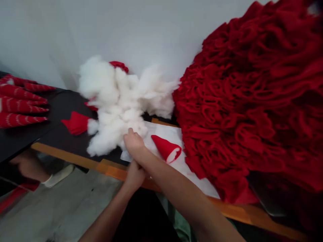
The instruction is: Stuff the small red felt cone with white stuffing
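Observation:
My right hand (134, 143) is closed at the near edge of a heap of fluffy white stuffing (118, 111), its fingers pressed into the fibres. Just below, my left hand (136, 174) is curled at the table's front edge, partly covered by my right forearm; what it holds, if anything, is hidden. To the right of my hands, a red felt cone (165, 148) lies on its side on a white sheet (174, 132), white stuffing showing in its wide end. Another red felt piece (77, 123) lies left of the heap, with a tuft of stuffing at its end.
A tall mass of stacked red felt pieces (239, 111) fills the right side. Red cones with white patterned lines (22, 101) lie on the dark table (63, 101) at far left. A dark flat object (267, 196) sits at lower right. Another person's leg (32, 166) shows below the table.

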### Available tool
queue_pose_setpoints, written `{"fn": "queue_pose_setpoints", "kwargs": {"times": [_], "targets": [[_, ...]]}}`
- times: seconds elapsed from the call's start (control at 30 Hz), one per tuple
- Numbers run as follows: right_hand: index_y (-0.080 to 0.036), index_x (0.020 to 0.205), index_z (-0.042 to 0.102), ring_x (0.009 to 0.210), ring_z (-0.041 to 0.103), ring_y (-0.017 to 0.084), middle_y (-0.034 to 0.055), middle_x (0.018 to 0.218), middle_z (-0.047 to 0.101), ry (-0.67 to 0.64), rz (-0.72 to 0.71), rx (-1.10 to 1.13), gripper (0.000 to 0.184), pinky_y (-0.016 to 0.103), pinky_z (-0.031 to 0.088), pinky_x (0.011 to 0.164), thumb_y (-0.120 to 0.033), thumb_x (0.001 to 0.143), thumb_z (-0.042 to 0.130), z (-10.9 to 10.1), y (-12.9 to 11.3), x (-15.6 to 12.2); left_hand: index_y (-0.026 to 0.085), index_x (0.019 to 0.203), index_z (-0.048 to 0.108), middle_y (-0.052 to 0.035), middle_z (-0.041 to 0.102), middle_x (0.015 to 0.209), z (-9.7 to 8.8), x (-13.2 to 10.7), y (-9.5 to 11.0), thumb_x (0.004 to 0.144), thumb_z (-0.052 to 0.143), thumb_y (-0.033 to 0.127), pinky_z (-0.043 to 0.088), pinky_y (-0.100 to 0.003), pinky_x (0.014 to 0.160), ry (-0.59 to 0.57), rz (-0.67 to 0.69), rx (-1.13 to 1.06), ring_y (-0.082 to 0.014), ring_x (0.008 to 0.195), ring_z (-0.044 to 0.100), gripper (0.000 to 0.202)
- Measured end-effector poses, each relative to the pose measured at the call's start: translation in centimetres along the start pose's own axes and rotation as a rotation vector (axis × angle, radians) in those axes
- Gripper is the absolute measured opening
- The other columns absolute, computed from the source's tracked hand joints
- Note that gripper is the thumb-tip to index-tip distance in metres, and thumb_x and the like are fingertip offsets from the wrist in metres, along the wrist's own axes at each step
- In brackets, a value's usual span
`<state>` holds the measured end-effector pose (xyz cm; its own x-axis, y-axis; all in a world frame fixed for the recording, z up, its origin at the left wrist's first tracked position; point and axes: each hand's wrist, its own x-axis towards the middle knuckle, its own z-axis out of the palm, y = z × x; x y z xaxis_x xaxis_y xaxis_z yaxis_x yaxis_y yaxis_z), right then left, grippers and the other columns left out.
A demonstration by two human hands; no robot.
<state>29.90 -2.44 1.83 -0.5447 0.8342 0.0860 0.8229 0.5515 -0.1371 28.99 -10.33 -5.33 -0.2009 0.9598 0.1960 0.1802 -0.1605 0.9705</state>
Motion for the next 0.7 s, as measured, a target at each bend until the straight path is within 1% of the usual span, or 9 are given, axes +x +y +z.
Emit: {"fn": "queue_pose_setpoints", "kwargs": {"times": [0.03,0.07,0.1,0.17,0.2,0.27,0.37,0.57,0.7], "targets": [[-0.014,0.095,0.065,0.087,0.062,0.022,0.0127,0.109,0.056,0.022,0.009,0.006,0.028,0.031,0.052,0.068,-0.005,0.085,0.041,0.0,0.1,-0.1,0.018,0.092,0.062,-0.005,0.063,0.089,-1.5,-0.1,0.0,0.079,0.054,0.018,0.052,-0.037,0.075,-0.02,0.014,0.028,-0.0194,0.082,0.059,0.015],[-0.014,0.098,0.064,0.087,0.061,0.021,0.0121,0.11,0.055,0.048,0.014,0.013,0.027,0.031,0.052,0.069,-0.005,0.085,0.041,-0.1,0.3,-0.4,0.018,0.087,0.062,-0.0047,0.061,0.088,-2.9,0.1,0.1,0.077,0.054,0.018,0.051,-0.037,0.076,0.001,0.099,0.153,-0.0191,0.083,0.058,0.013],[-0.015,0.101,0.062,0.086,0.061,0.019,0.0116,0.113,0.054,0.074,0.017,0.02,0.026,0.03,0.052,0.068,-0.007,0.086,0.042,-0.2,0.5,-0.7,0.018,0.085,0.061,-0.0052,0.058,0.09,-4.1,0.5,0.1,0.077,0.054,0.019,0.051,-0.036,0.076,0.087,0.156,0.261,-0.019,0.084,0.057,0.011],[-0.016,0.105,0.059,0.081,0.06,0.016,0.0106,0.118,0.051,0.12,0.013,0.037,0.023,0.028,0.051,0.067,-0.012,0.088,0.044,-0.3,0.8,-1.3,0.018,0.098,0.055,-0.0066,0.053,0.099,-6.0,1.9,0.2,0.074,0.055,0.019,0.052,-0.032,0.068,0.259,0.198,0.367,-0.0163,0.078,0.057,0.024],[-0.017,0.105,0.059,0.079,0.059,0.015,0.01,0.117,0.05,0.139,0.002,0.047,0.022,0.027,0.05,0.067,-0.015,0.088,0.046,-0.2,0.9,-1.5,0.018,0.106,0.051,-0.0081,0.05,0.106,-6.6,2.9,0.1,0.072,0.055,0.017,0.052,-0.032,0.067,0.277,0.218,0.405,-0.0153,0.077,0.057,0.035],[-0.019,0.105,0.06,0.077,0.058,0.015,0.0087,0.112,0.054,0.181,-0.029,0.064,0.02,0.026,0.049,0.065,-0.019,0.088,0.048,0.3,1.1,-1.8,0.018,0.114,0.047,-0.01,0.049,0.114,-6.9,4.9,-0.3,0.066,0.054,0.011,0.052,-0.033,0.075,0.215,0.29,0.476,-0.0175,0.086,0.057,0.049],[-0.02,0.101,0.062,0.084,0.057,0.019,0.0072,0.1,0.059,0.253,-0.069,0.072,0.019,0.029,0.047,0.069,-0.021,0.089,0.047,1.4,1.6,-1.6,0.019,0.114,0.047,-0.0091,0.055,0.113,-6.6,7.5,-0.8,0.067,0.049,0.011,0.047,-0.036,0.088,0.082,0.368,0.486,-0.0206,0.101,0.055,0.047],[-0.02,0.089,0.068,0.087,0.054,0.019,0.0052,0.089,0.064,0.436,-0.164,0.25,0.016,0.029,0.046,0.079,-0.017,0.086,0.052,2.8,2.3,-1.7,0.016,0.082,0.056,-0.0045,0.061,0.08,-6.5,8.4,-0.1,0.07,0.042,0.014,0.046,-0.033,0.072,0.049,0.328,0.611,-0.0185,0.076,0.055,0.018],[-0.021,0.089,0.068,0.079,0.057,0.013,0.0018,0.084,0.062,0.643,-0.191,0.678,0.027,0.024,0.048,0.073,-0.008,0.085,0.045,2.1,2.3,-3.3,0.017,0.078,0.055,-0.0041,0.06,0.08,-6.6,8.6,0.2,0.074,0.041,0.013,0.046,-0.033,0.074,0.009,0.322,0.73,-0.0191,0.078,0.056,0.015]]}}
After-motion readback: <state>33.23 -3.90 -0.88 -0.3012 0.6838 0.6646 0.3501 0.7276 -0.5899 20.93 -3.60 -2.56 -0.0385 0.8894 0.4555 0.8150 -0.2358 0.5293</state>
